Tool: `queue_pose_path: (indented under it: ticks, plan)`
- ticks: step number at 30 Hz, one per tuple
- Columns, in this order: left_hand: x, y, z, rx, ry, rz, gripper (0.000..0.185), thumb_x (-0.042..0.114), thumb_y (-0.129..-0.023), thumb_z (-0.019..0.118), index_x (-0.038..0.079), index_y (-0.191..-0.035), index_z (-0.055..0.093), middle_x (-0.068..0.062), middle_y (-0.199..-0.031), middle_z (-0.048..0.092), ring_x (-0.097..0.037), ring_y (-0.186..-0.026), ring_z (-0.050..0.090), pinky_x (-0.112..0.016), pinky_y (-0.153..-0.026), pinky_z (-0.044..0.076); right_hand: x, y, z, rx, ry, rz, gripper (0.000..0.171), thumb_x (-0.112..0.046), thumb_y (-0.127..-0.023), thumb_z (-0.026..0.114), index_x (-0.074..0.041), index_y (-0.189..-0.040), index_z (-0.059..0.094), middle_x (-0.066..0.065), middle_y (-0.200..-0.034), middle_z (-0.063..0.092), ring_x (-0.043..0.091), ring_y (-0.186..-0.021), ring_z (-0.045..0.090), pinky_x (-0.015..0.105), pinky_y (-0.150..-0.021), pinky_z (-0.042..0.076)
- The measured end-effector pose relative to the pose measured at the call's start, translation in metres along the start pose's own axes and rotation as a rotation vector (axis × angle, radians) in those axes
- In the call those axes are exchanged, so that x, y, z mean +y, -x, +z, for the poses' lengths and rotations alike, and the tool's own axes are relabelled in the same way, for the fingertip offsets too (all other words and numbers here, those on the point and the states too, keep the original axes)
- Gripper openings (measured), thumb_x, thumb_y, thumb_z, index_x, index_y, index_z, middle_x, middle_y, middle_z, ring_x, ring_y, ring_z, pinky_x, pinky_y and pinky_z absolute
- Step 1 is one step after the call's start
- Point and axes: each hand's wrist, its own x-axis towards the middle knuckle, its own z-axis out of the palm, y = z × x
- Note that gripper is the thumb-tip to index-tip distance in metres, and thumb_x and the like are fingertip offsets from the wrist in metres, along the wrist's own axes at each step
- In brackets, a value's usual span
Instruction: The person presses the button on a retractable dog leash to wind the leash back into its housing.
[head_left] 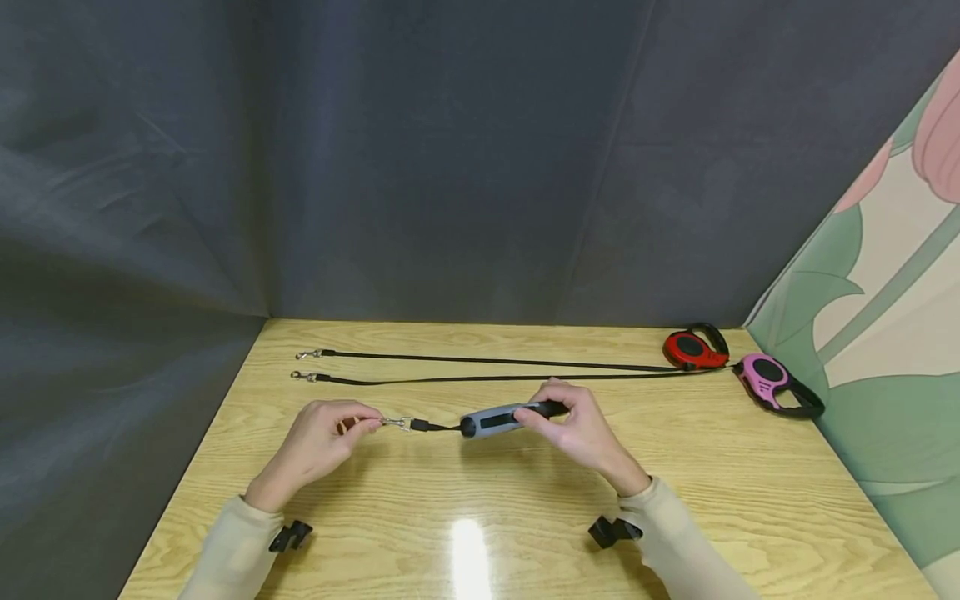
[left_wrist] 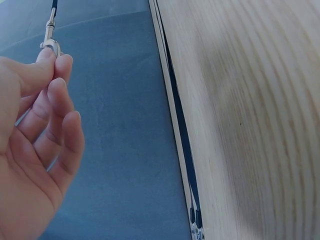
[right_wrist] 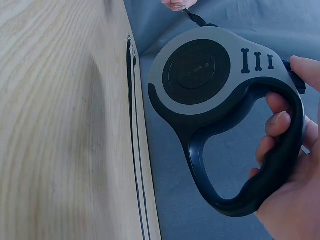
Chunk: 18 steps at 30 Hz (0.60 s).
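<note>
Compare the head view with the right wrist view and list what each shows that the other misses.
Only the head view shows the red leash and the pink leash at the far right of the table, and the whole left hand pinching the metal clip.

Only the right wrist view shows the grey leash's flat side: a dark round disc, three bone marks, and the looped black handle the right hand grips.

Both show the grey leash, the right hand, the table and the two black straps stretched out across it.
</note>
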Motion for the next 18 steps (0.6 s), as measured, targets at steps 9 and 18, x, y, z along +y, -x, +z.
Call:
queue_pose_path:
  ticks: [9,18]
  plan:
    - [-0.0015,0.0001,0.0026,0.065,-0.007,0.121,0.012,0.012,-0.095,0.08,0.02,-0.103,0.086,0.005,-0.095,0.083,0.007,-0.063,0.054,-0.02,-0.057,0.051,-0.0006,-0.0007,0.002,-0.008,0.0,0.0,0.015,-0.018,-0.094,0.083,-0.024,-0.082,0.077,-0.006,-0.082,0.067,0.011,-0.076,0.058,0.034,-0.076,0.05]
    - [-0.0005,-0.0003,0.0066,0.106,-0.029,0.211,0.01,0.014,-0.095,0.081,0.02,-0.101,0.086,0.005,-0.087,0.08,0.009,-0.063,0.053,-0.015,-0.057,0.049,-0.0024,0.0004,0.0047,-0.021,-0.007,0.003,0.015,-0.019,-0.095,0.082,-0.023,-0.082,0.076,-0.006,-0.082,0.067,0.011,-0.075,0.058,0.03,-0.077,0.05]
